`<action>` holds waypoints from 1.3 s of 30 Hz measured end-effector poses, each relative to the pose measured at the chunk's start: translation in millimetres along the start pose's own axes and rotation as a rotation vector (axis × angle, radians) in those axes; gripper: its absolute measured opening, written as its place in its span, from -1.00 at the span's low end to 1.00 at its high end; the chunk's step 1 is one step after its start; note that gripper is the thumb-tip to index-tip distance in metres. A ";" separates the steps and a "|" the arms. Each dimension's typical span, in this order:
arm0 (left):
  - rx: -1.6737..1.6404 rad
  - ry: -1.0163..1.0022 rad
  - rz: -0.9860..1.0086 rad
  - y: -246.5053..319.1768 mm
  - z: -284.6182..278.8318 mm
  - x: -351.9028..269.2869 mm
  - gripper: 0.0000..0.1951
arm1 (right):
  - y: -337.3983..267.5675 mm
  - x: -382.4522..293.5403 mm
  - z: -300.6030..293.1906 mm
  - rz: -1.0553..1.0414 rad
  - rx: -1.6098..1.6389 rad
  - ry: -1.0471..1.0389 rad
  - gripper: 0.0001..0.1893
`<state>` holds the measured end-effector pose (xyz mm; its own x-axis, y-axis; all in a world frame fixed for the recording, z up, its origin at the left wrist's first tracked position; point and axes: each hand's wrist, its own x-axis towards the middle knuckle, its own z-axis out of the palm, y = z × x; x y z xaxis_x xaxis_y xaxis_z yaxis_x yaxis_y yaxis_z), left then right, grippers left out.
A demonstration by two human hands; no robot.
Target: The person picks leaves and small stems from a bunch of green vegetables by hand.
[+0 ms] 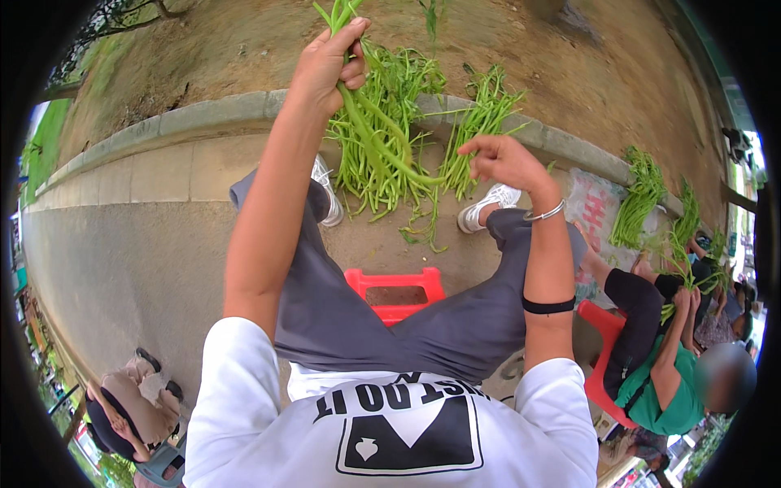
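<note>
My left hand (pixel 335 64) is raised at the upper left, closed around a bunch of long green vegetable stems (pixel 381 137). Their lower parts hang in a curve towards the right. My right hand (pixel 506 163), with a metal bangle at its wrist, is right of the hanging stems; its index finger is extended, the others are bent, and nothing shows in it. Beneath and beyond the hands lies a big pile of leafy green stems (pixel 372 177) against the kerb. A smaller pile (pixel 485 119) lies to its right. Loose stems (pixel 427 222) are on the pavement between my shoes.
A stone kerb (pixel 213 116) borders bare soil. A red plastic stool (pixel 396 279) shows between my legs. At right, a person in green (pixel 665 384) handles stems beside a printed sheet (pixel 589 201) and another green bundle (pixel 637 201). Someone sits at lower left (pixel 131 409).
</note>
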<state>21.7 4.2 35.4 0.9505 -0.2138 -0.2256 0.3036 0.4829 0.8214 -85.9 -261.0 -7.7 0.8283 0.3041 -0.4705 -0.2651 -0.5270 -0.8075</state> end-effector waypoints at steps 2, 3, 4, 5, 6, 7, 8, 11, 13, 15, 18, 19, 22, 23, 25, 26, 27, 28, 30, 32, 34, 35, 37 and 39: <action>-0.026 0.069 -0.019 -6.6 -10.5 2.3 -0.85 | 6.8 5.1 7.0 -0.099 -0.084 -0.035 -0.65; -0.073 0.098 -0.044 -11.6 -12.9 0.9 -0.85 | 5.0 5.6 9.7 -0.112 -0.100 0.061 -0.63; -0.120 0.126 -0.069 -16.3 -14.6 0.3 -0.85 | 1.8 7.1 14.6 -0.125 -0.115 0.157 -0.61; -0.166 0.154 -0.094 -19.8 -16.2 0.6 -0.86 | -1.1 9.3 18.3 -0.139 -0.130 0.254 -0.59; -0.156 0.118 -0.100 -20.2 -14.3 0.4 -0.85 | -3.8 10.8 18.7 -0.138 -0.130 0.272 -0.57; -0.162 0.124 -0.106 -21.0 -12.7 -0.3 -0.85 | -5.4 13.7 21.5 -0.177 -0.017 0.275 -0.58; -0.168 0.129 -0.112 -22.4 -11.3 -1.0 -0.85 | -6.6 17.3 26.0 -0.215 0.097 0.277 -0.58; -0.184 0.128 -0.120 -23.3 -9.2 0.8 -0.84 | -20.1 21.1 38.5 -0.267 0.259 0.230 -0.53; -0.208 0.105 -0.124 -22.8 -7.0 -1.3 -0.84 | -30.8 18.7 49.0 -0.321 0.293 0.203 -0.50; -0.224 0.128 -0.115 -24.4 -1.7 -4.7 -0.85 | -33.4 18.2 51.4 -0.339 0.275 0.136 -0.29; -0.260 0.134 -0.121 -29.8 4.3 -5.8 -0.86 | -39.3 13.2 56.1 -0.365 0.183 0.043 -0.08; -0.273 0.129 -0.127 -30.8 5.8 -5.2 -0.86 | -37.0 15.4 62.5 -0.361 0.201 -0.022 -0.08; -0.299 0.153 -0.118 -31.3 7.0 -7.1 -0.87 | -35.0 15.4 88.4 -0.395 0.299 -0.129 -0.21; -0.307 0.155 -0.124 -32.3 6.6 -6.5 -0.87 | -36.6 14.0 93.2 -0.323 0.311 -0.127 -0.27; -0.320 0.165 -0.117 -29.7 3.5 -4.3 -0.88 | -40.6 16.0 97.2 -0.196 0.331 -0.133 -0.40; -0.324 0.145 -0.111 -28.2 1.7 -2.8 -0.87 | -41.6 16.2 96.8 -0.186 0.380 -0.123 -0.48; -0.329 0.126 -0.107 -26.7 0.2 -2.1 -0.87 | -42.8 15.6 96.7 -0.173 0.429 -0.113 -0.55; -0.333 0.106 -0.104 -25.6 -0.7 -1.4 -0.86 | -44.4 15.0 96.4 -0.159 0.478 -0.102 -0.63; -0.267 0.109 -0.081 -24.2 0.8 -0.5 -0.84 | -47.8 13.1 93.4 -0.136 0.507 -0.089 -0.72; -0.225 0.106 -0.077 -25.0 1.8 -1.9 -0.82 | -50.9 9.6 87.6 -0.116 0.467 -0.082 -0.76; -0.207 0.074 -0.093 -28.9 5.6 -4.1 -0.80 | -40.6 15.1 94.7 -0.271 0.424 0.012 -0.79; -0.171 0.068 -0.101 -30.5 9.7 -5.1 -0.80 | -36.0 18.3 97.8 -0.347 0.401 0.061 -0.81; -0.092 0.068 -0.113 -31.5 15.3 -11.1 -0.79 | -37.2 19.9 97.5 -0.341 0.435 0.066 -0.81; -0.018 -0.022 -0.130 -34.9 21.8 -17.1 -0.76 | -38.5 18.6 95.4 -0.357 0.456 0.099 -0.80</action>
<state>-6.6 -27.6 22.0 0.9014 -0.2942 -0.3178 0.4255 0.4652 0.7763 -107.4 -159.4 -19.3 0.9419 0.3125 -0.1233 -0.1284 -0.0041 -0.9917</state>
